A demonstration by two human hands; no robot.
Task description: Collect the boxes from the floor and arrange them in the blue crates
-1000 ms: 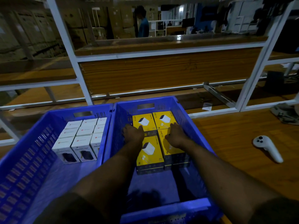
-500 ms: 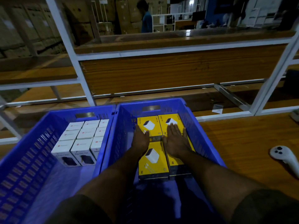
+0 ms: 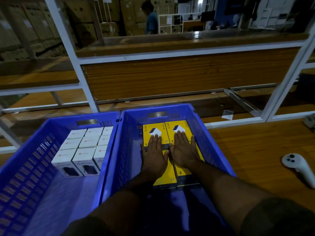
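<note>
A wooden floor point(image 3: 255, 150) runs under a white rack point(image 3: 81, 74). The left crate point(image 3: 25, 167) holds white boxes point(image 3: 81, 147) at its far end. In the right crate point(image 3: 213, 147), the left hand point(image 3: 154, 155) and right hand point(image 3: 185, 150) lie flat, fingers spread, on yellow boxes point(image 3: 180, 172). A white controller point(image 3: 300, 166) lies far right.

- The left hand point(image 3: 154, 155) and right hand point(image 3: 185, 150) lie flat over the yellow boxes point(image 3: 153, 132), hiding most of the two nearer lids.
- The left blue crate point(image 3: 25, 176) is cut off by the picture's left and bottom edges.
- Print on the white boxes point(image 3: 81, 147) in that crate is too small to read in full.
- Far beyond the crate, a person point(image 3: 150, 21) is dim, perhaps facing left.
</note>
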